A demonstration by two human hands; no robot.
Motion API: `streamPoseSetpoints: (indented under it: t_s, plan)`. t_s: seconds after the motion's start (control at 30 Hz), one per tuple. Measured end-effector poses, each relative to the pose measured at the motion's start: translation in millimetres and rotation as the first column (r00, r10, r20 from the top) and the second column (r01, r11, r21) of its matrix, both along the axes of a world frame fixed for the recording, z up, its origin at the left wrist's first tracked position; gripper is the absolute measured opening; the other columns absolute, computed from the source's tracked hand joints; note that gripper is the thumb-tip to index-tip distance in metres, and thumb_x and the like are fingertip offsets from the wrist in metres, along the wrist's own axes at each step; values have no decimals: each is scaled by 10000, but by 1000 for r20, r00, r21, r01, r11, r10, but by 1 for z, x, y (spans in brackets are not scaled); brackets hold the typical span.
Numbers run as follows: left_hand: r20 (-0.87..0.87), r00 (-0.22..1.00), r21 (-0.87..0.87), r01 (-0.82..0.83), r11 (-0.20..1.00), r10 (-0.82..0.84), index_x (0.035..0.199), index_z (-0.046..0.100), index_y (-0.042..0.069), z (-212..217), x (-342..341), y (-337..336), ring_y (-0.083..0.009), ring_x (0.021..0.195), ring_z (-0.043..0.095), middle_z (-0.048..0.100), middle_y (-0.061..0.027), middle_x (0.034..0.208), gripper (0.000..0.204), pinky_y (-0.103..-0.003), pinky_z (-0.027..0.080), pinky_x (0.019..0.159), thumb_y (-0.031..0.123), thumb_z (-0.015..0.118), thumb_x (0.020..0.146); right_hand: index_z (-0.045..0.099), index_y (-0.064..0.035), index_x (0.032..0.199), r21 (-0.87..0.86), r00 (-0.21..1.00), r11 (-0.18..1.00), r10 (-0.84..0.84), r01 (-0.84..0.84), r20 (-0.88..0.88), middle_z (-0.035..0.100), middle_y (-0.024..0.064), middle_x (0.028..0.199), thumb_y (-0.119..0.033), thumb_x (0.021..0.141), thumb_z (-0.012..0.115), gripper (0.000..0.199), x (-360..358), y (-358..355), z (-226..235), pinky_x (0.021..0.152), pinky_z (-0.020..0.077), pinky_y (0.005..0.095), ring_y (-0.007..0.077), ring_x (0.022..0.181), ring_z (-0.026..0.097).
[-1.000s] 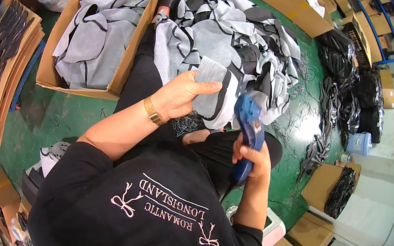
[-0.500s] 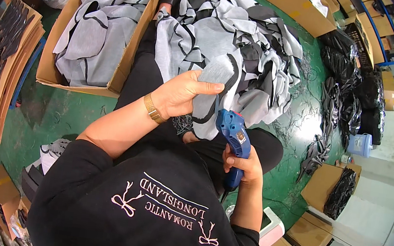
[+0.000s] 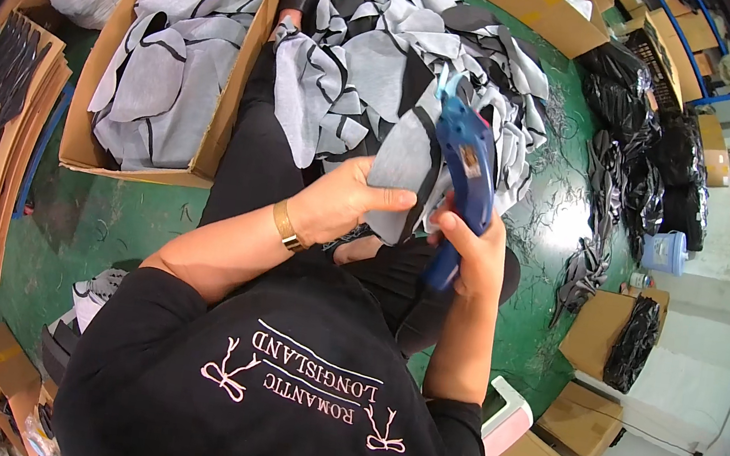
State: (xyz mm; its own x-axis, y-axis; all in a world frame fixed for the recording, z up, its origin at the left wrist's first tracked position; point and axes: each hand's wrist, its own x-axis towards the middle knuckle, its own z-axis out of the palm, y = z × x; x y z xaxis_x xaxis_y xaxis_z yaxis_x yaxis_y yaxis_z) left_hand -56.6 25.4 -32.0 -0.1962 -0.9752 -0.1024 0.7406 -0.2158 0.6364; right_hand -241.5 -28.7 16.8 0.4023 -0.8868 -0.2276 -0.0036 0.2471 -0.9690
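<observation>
My left hand (image 3: 345, 205) pinches a curved grey fabric piece (image 3: 402, 168) with black edging, thumb on top. In my right hand (image 3: 478, 247) is a blue handheld electric cutter (image 3: 468, 163), my fingers wrapped round its body. The cutter's head points away from me, at the far part of the grey piece, along its black edge. Whether the blade touches the fabric I cannot tell. Beyond both hands a large heap of grey and black fabric pieces (image 3: 377, 68) lies on the floor.
An open cardboard box (image 3: 207, 166) full of grey fabric pieces stands at the left. Black plastic bags (image 3: 682, 164) and a blue bucket (image 3: 664, 253) line the right side. Thin dark scraps litter the green floor (image 3: 550, 225). Flattened cardboard (image 3: 21, 146) leans at far left.
The cutter has moved away from me, up along the fabric's black edge. My left hand has shifted slightly nearer to me, still pinching the grey piece.
</observation>
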Motion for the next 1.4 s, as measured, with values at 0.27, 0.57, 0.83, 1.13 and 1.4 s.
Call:
streamPoseSetpoints:
  t_s: [0.27,0.57,0.83,1.13,1.4]
  plan:
    - [61,995,43,-87,995,85,1084,604,16,3,5,-5,-94,840,624,660,-42,993,230,-251,501,754,194,573,941,584,22,1002,-314,957,944,2,-98,-292,608,29,807,-83,685,770,382,20,3,-7,616,463,240,80,680,550]
    - [44,978,104,-207,973,203,1028,630,-2,-8,27,-11,-112,850,637,679,-53,975,170,-271,503,779,116,608,908,569,37,994,-22,972,1000,-10,5,-234,594,55,772,-53,735,685,297,-24,20,-2,558,487,260,146,588,591]
    - [112,947,7,-305,952,302,1013,639,-1,-5,28,-16,-112,820,632,677,-53,963,152,-265,501,758,67,634,878,563,41,1048,66,918,990,139,-123,-370,576,31,757,-39,733,724,363,-42,38,0,517,457,247,102,570,558]
    - [262,905,-32,-340,940,336,1033,631,-8,4,28,-10,-45,806,583,663,-10,929,164,-210,468,718,35,622,874,568,44,969,36,946,994,108,-102,-305,602,63,764,19,722,665,267,-34,33,-15,508,466,255,129,544,573]
    - [361,879,-86,-300,950,311,1030,627,-9,10,28,-7,-21,770,547,651,14,907,158,-199,450,693,43,618,880,568,49,987,27,939,993,117,-114,-325,604,66,775,2,722,671,289,-34,32,-7,508,467,255,129,556,576]
